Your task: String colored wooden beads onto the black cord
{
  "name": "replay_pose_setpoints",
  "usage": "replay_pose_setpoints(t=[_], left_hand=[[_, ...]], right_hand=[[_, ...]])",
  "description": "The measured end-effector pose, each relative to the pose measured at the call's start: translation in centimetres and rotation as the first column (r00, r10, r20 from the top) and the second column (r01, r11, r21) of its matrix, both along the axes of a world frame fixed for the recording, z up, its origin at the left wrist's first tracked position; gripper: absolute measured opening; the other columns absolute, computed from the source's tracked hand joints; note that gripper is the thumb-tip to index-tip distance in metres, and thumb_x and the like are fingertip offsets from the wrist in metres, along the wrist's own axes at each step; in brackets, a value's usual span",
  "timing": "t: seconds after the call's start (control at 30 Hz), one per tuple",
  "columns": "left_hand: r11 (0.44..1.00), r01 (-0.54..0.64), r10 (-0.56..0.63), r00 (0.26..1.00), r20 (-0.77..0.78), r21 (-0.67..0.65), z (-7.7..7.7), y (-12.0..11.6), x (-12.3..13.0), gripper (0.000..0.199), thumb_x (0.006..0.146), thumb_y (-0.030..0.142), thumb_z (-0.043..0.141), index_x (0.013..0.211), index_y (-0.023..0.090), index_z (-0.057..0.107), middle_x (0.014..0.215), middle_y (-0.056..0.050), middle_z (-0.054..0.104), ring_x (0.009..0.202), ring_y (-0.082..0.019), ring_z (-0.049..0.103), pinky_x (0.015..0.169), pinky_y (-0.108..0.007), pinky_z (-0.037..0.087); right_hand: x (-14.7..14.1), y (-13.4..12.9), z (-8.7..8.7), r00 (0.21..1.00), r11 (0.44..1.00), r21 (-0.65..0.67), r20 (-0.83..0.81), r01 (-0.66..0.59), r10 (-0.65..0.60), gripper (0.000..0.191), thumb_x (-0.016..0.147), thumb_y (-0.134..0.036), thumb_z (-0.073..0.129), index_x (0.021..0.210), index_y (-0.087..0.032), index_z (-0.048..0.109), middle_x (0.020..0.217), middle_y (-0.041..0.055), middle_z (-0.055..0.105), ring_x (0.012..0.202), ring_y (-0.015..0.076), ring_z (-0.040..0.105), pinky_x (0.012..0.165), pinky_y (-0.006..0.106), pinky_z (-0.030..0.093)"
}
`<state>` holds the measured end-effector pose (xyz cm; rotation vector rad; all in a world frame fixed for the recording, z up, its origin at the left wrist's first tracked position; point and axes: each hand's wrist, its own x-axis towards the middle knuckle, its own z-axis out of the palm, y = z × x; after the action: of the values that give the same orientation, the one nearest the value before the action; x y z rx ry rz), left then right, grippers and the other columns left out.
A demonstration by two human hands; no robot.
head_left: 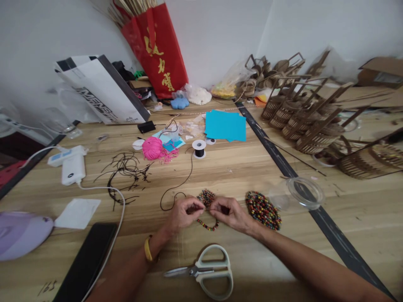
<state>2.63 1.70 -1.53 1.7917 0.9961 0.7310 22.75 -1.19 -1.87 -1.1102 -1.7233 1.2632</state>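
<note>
My left hand (185,213) pinches one end of a short string of multicoloured beads (208,227), thumb against fingertips. The other end is pinched by my right hand (230,213), so the string sags in a curve between the two. Just beyond my fingertips lies a small pile of loose beads (206,196). Thin black cord (166,191) runs from a white-flanged spool (199,149) down to beside my left hand. To the right of my right hand rests a heap of strung beads (263,210). Scissors (214,272) with pale handles lie partly open below my hands.
A clear jar (304,193) lies at the right. Small woven baskets (299,121) stand at the back right. Pink yarn (153,148), blue sheets (226,126) and black cord scraps (126,172) lie further back. A white cable (122,201) and black phone (86,262) are at left.
</note>
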Motion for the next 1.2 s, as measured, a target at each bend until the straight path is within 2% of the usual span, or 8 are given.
replay_pose_setpoints(t=[0.2,0.77,1.2], left_hand=[[1.0,0.012,-0.012,1.0,0.006,0.015,-0.3,0.0,0.0,0.008,0.072,0.017,0.062,0.077,0.013,0.068,0.075,-0.007,0.068,0.069,-0.015,0.062,0.064,-0.023,0.049],[0.999,0.028,-0.028,1.0,-0.004,0.023,-0.2,0.0,0.0,0.008,0.074,0.017,0.062,0.077,0.013,0.068,0.075,-0.007,0.067,0.069,-0.015,0.062,0.064,-0.024,0.049],[0.998,0.045,-0.043,0.999,-0.032,0.053,0.8,-0.1,0.2,0.007,0.074,0.014,0.062,0.076,0.013,0.068,0.075,-0.007,0.068,0.071,-0.016,0.062,0.066,-0.025,0.048]], right_hand=[[0.0,0.0,-0.5,1.0,1.0,0.017,0.013,-0.009,0.009,0.013,0.083,-0.026,0.058,0.076,-0.015,0.06,0.061,-0.0015,0.05,0.054,0.0093,0.042,0.049,0.02,0.033],[0.0,0.0,-0.3,0.999,1.0,0.015,0.043,0.013,-0.014,0.015,0.083,-0.028,0.058,0.074,-0.016,0.059,0.058,-0.0029,0.048,0.052,0.0092,0.042,0.048,0.019,0.033],[-0.1,0.0,-0.4,0.999,0.999,0.04,0.044,-0.005,0.003,0.012,0.082,-0.024,0.058,0.075,-0.015,0.059,0.059,-0.0027,0.048,0.053,0.009,0.042,0.049,0.02,0.032]])
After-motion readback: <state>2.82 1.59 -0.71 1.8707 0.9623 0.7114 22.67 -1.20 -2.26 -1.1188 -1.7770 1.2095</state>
